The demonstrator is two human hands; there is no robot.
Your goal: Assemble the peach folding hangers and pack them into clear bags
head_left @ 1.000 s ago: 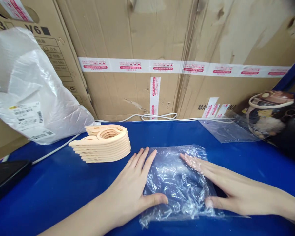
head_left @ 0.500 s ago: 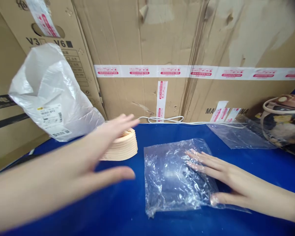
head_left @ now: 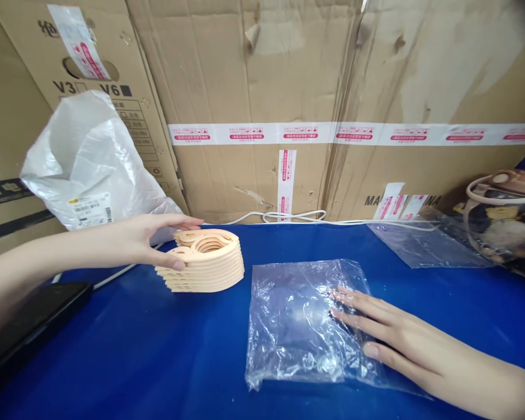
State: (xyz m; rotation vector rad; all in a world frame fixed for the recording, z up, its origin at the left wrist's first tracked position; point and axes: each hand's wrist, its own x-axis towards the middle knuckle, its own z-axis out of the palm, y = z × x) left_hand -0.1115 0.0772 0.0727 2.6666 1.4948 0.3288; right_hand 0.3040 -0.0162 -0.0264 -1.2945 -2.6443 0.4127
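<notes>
Behind both your hands' fingers, cartons [head_left: 227, 181] wall off the far side, meeting the back of the blue table [head_left: 192, 350], so forward reach stops there. You have a strip of table surface between your left fingers and your right ones, and a broader stretch on the near side of the left ones. The white bag [head_left: 91, 157] leans just behind your left fingers, crowding that side. On the near left of those fingers, below your wrist, lies a black device [head_left: 35, 318]. The clear bag [head_left: 297, 350] lies flat under your right fingers, its left edge well past their tips. The beige stack [head_left: 219, 271] sits at your left fingertips, layers level, its rounded end pointing right, away from them. Beyond it, a white cable [head_left: 315, 217] follows the cartons' foot.

Your left hand [head_left: 133, 238] comes in from the left, fingers over the far side of the stack's left end, thumb at the near side; you can't tell whether they grip it. Your right hand [head_left: 402, 335] slants in from the lower right, palm down, fingers parted and extended on the clear bag, thumb set apart nearer you.
</notes>
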